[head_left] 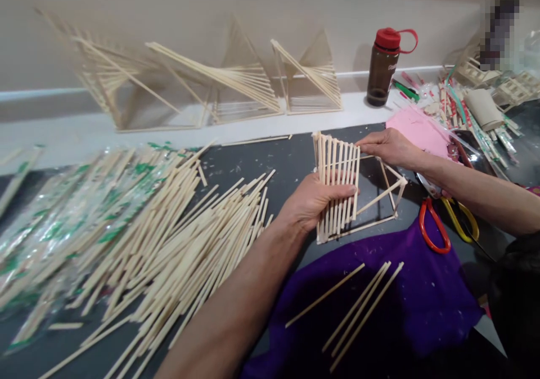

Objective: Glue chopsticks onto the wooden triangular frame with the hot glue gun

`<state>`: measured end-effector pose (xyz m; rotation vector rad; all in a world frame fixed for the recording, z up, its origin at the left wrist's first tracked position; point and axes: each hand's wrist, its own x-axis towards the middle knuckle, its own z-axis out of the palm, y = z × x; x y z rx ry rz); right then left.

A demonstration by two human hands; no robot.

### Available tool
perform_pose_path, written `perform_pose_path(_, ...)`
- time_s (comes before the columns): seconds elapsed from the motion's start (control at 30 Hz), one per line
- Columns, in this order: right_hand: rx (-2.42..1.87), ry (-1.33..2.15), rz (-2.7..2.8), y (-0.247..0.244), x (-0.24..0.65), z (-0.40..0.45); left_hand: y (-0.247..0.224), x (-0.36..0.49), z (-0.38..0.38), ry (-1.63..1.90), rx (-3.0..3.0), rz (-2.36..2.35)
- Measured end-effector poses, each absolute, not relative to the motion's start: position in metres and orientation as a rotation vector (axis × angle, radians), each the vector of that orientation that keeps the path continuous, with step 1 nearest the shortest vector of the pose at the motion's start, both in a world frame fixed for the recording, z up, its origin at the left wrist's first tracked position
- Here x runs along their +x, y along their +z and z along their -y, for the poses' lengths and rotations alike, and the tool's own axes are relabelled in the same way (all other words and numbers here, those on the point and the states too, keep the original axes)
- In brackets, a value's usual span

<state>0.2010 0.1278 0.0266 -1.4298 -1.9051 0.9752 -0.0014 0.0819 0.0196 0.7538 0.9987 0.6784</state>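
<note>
My left hand (314, 199) is wrapped round the row of parallel sticks on a wooden stick frame (343, 157), its thumb lying across them. The frame rests on the dark table, with its open triangular part reaching to the right. My right hand (390, 145) pinches the upper right corner of the stick row with thumb and fingertips. Below, several loose sticks (360, 311) lie on purple cloth (434, 294). A large heap of bare sticks (198, 244) spreads to the left of my left forearm.
Finished-looking stick structures (248, 84) stand along the wall. A bottle with a red lid (382, 70) is behind my right hand. Red-handled scissors (434, 235) and yellow-handled scissors (464, 227) lie at the right. Wrapped sticks (80, 221) cover the left side. Pink cloth (415, 126) lies behind my right wrist.
</note>
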Motion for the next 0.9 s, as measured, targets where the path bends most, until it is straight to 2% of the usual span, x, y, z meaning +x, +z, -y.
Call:
perform_pose_path(0.67, -1.507, 0.987, 1.735, 0.028, 0.201, -0.126, 0.017, 0.0, -0.084, 0.688, 0.825, -0.938)
perform_pose_path(0.77, -1.501, 0.839, 1.639, 0.04, 0.207, -0.119, 0.016, 0.0, -0.084, 0.684, 0.81, -0.931)
perform_pose_path(0.9, -1.334, 0.345, 1.67, 0.076, 0.207, -0.079, 0.015, 0.0, -0.085, 0.69, 0.785, -0.916)
